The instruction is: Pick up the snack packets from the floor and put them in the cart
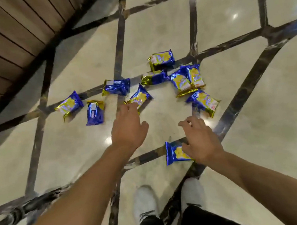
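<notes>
Several blue and yellow snack packets lie scattered on the marble floor [163, 118]. My left hand [128, 126] reaches out with fingers spread, its fingertips just short of one packet [140, 96]. My right hand [200, 139] hovers with loosely curled fingers and holds nothing, above the nearest packet [174, 152], which it partly covers. More packets lie further out: one at far left [69, 104], one beside it [95, 112], one at the top [161, 59], a pair on the right [188, 77], and one near my right fingertips [204, 102]. The cart's basket is out of view.
A dark metal frame with a wheel [15, 214] crosses the lower left. A wood-panelled wall [1, 37] stands at the upper left. My white shoes [144, 201] are below, close to the nearest packet. Dark inlay strips cross the floor.
</notes>
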The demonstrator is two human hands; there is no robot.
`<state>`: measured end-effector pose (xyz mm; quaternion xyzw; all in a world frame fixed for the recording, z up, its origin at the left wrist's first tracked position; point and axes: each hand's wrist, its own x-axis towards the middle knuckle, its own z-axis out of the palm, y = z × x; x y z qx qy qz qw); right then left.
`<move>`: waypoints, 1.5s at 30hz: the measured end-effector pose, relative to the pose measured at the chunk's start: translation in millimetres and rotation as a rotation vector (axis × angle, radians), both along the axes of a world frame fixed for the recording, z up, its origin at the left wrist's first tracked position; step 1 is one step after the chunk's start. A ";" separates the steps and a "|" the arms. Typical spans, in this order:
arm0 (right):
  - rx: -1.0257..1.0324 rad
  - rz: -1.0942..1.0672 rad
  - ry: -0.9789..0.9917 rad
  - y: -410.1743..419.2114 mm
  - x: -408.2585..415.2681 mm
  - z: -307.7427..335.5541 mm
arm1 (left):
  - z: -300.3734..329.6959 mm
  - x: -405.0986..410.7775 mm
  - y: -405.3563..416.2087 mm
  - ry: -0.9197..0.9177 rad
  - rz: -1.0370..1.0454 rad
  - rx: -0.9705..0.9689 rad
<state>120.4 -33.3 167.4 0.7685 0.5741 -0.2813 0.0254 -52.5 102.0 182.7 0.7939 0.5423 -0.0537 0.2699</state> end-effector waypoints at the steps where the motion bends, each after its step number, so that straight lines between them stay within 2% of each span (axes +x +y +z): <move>1: -0.014 0.042 -0.001 -1.0 2.4 -30.0 | -29.8 4.5 5.8 0.016 -0.022 0.018; 7: -0.103 0.297 -0.011 -6.6 2.1 -177.8 | -172.6 22.8 49.5 0.040 -0.117 0.128; 11: -0.105 0.425 -0.005 -15.0 -7.5 -216.6 | -222.2 30.7 76.8 0.054 -0.112 0.199; 14: -0.152 0.426 0.022 -14.8 -10.5 -224.6 | -245.5 35.0 90.1 0.106 -0.149 0.243; 20: -0.171 0.283 0.125 -6.5 -10.2 -225.3 | -251.6 38.8 75.9 0.078 -0.136 0.203; 27: -0.042 0.184 0.183 34.5 -19.7 -234.8 | -264.2 22.0 61.8 0.070 -0.158 0.241; 29: -0.013 0.172 0.201 41.7 -17.8 -244.3 | -261.1 18.2 58.1 0.042 -0.142 0.195; 33: 0.111 -0.040 0.341 62.1 -17.4 -247.2 | -253.7 1.2 52.8 0.043 -0.114 0.142; 37: 0.175 0.032 0.274 64.2 -25.0 -238.8 | -244.8 -25.1 35.5 0.073 -0.201 0.144; 41: 0.048 0.031 0.192 45.0 -42.1 -221.3 | -243.5 -45.9 6.8 0.092 -0.178 0.151; 45: -0.091 0.168 0.045 16.0 -62.5 -220.0 | -246.5 -58.7 -18.1 0.212 -0.214 0.127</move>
